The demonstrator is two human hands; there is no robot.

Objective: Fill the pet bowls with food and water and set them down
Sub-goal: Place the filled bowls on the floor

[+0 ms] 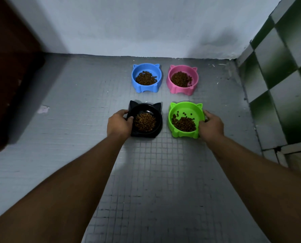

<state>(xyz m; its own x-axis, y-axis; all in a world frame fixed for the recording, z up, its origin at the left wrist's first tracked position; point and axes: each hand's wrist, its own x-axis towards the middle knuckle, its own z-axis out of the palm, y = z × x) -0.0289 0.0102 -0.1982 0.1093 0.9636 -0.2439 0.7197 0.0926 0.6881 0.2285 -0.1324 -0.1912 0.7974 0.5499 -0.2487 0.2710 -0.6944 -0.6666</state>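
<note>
Left hand (119, 124) grips my black bowl (146, 120) by its rim; right hand (211, 124) grips the green bowl (185, 120). Both hold kibble (145, 122). Blue bowl (147, 77) and pink bowl (182, 79) behind, same fill.

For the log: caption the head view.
Left hand grips black bowl, right hand green bowl; blue bowl and pink bowl sit behind.

Arms outstretched; left hand (119, 125) grips black bowl (155, 110), right hand (211, 126) grips green bowl (185, 108).
</note>
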